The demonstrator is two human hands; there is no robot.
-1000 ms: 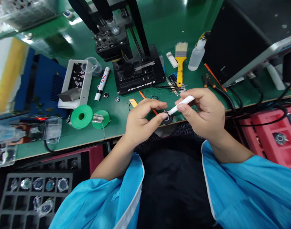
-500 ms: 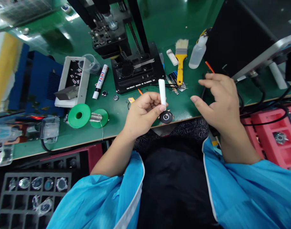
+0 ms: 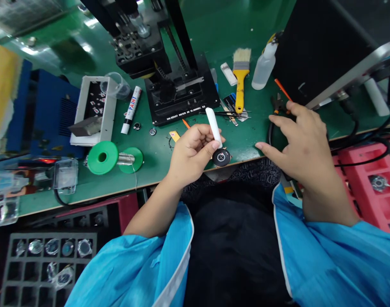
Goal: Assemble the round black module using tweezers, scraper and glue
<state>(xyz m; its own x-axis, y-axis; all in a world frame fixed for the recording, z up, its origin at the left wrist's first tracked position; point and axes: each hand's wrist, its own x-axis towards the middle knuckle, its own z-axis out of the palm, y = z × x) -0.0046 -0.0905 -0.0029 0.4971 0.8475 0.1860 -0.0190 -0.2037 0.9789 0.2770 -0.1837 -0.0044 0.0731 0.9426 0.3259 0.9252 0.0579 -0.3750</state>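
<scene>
My left hand (image 3: 190,153) is closed, thumb and fingers pinching a smartwatch near the front edge of the bench. Its white strap (image 3: 214,123) points up and away from me. The round black watch back (image 3: 221,157), with small metal contacts in its centre, faces up below my fingertips. Fingers apart and holding nothing, my right hand (image 3: 302,140) hovers at the right side of the bench. Beyond its fingertips lie cutters (image 3: 279,103) with orange on the handles. A black cable (image 3: 270,133) runs beneath this hand, partly hidden by it.
A black press-like machine (image 3: 182,96) stands ahead. Near it are a yellow brush (image 3: 240,81), a squeeze bottle (image 3: 264,66) and a paint marker (image 3: 131,110). A green wire spool (image 3: 102,157) sits left. A dark box (image 3: 329,42) borders the right; a foam tray (image 3: 50,236) lies lower left.
My right hand has moved slightly right, its fingers still spread. The white strap leans more to the left in my left hand. The whole view has shifted a little.
</scene>
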